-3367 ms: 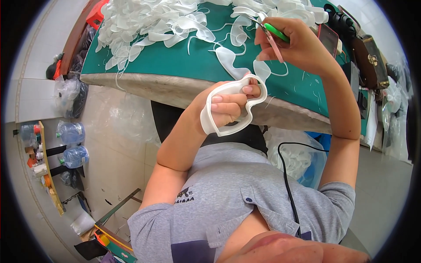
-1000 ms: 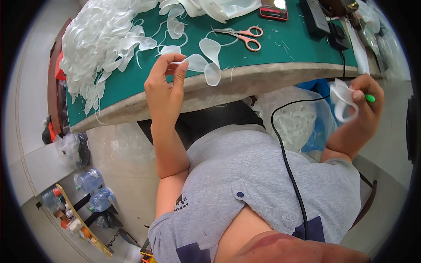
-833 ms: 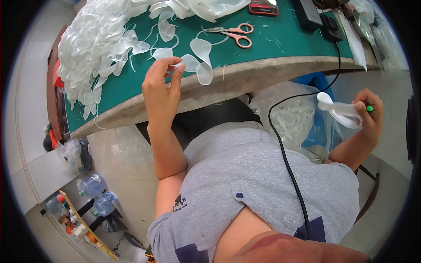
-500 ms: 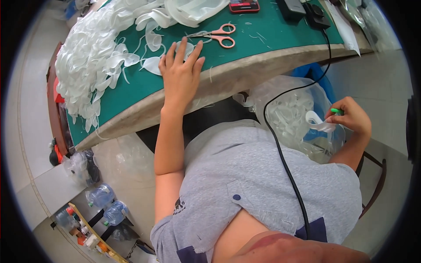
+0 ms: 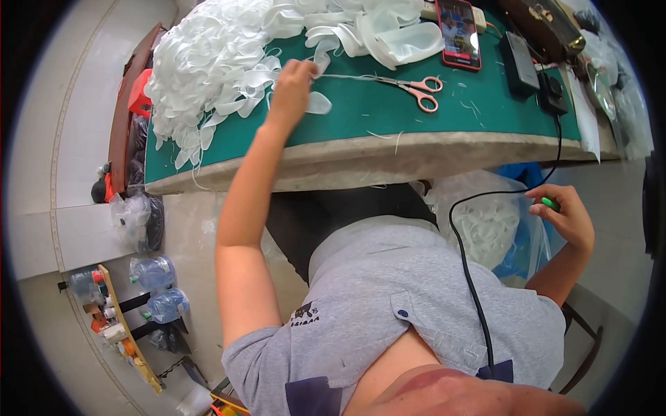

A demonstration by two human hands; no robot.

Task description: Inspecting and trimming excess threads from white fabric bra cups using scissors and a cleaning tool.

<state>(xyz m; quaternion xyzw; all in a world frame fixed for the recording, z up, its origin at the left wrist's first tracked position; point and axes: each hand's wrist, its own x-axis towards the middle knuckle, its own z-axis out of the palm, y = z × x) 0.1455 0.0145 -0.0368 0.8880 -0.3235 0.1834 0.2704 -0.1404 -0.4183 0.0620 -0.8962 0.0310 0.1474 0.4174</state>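
Left hand (image 5: 293, 84) stretches forward, finger grip unclear; right hand (image 5: 569, 218) curls fingers around a green handle (image 5: 550, 204).

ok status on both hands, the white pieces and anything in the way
Left hand at white pieces on tabletop, grip unclear. Right hand holding green object. Pink-handled scissors alongside pieces; black cable passes close by right hand.

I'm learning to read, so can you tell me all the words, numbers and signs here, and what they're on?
Grey shirt: dark lettering under a small dark picture; I won't copy it out.
Red-edged phone: any writing is too small to read.
I can't read anything else clearly.
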